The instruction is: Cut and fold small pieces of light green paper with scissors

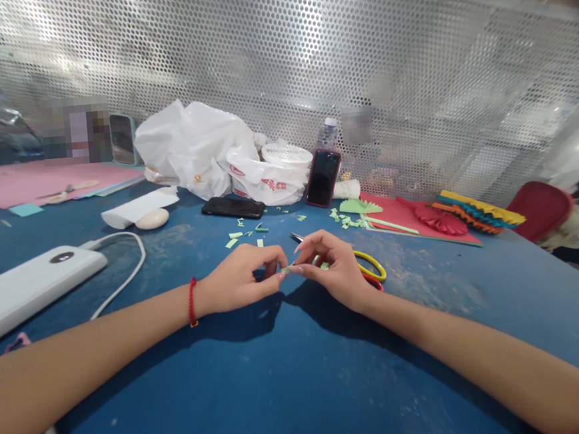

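Note:
My left hand [239, 279] and my right hand [332, 267] meet above the blue table, and their fingertips pinch a small strip of pale green paper [288, 269]. Just beyond my right hand lie scissors with yellow and red loop handles [370, 269], their metal blades [297, 238] pointing toward my left hand. Scraps of green paper [243, 234] are scattered on the table ahead of my fingers. A red string bracelet [192, 302] circles my left wrist.
A white power bank [29, 285] with its cable lies at left. Ahead are a black phone [232, 207], a red-cased phone [322, 177], a white plastic bag [194, 151] and a bottle [326, 134]. Paper fans sit on a red sheet [420, 223] at right, before a perforated metal screen [282, 64].

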A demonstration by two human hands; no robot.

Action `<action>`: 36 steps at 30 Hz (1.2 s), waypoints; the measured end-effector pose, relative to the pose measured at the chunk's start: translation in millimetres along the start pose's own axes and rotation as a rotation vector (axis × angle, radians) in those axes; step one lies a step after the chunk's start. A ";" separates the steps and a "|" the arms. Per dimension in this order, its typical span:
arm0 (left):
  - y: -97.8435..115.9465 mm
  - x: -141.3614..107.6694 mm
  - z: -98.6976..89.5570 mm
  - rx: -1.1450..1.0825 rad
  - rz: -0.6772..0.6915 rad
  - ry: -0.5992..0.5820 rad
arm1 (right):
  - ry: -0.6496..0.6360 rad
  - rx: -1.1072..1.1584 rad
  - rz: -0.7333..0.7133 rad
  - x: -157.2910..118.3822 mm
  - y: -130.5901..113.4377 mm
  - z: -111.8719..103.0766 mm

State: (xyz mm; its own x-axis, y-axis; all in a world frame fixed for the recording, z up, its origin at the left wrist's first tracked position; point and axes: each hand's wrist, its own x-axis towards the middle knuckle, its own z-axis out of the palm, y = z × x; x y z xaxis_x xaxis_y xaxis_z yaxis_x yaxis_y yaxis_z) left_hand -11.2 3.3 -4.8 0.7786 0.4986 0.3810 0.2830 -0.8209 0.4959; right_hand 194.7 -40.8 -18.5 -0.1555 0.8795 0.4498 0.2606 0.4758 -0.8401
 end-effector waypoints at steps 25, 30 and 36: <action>-1.9 2.5 8.3 -0.166 -0.197 0.034 | -0.021 -0.242 -0.162 -6.5 -1.7 5.8; -2.3 4.1 10.9 -0.198 -0.219 0.096 | 0.014 -0.272 -0.150 -5.7 -0.1 5.5; -2.8 6.2 10.9 -0.286 -0.263 0.103 | 0.073 -0.259 -0.101 -7.9 -5.2 7.5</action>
State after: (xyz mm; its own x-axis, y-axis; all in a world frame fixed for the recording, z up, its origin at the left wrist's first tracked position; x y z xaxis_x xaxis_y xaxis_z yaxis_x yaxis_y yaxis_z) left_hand -1.0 5.7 -12.4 0.6359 0.7187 0.2811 0.2863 -0.5579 0.7789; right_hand 187.4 -50.3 -20.0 -0.1265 0.8217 0.5556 0.4837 0.5401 -0.6887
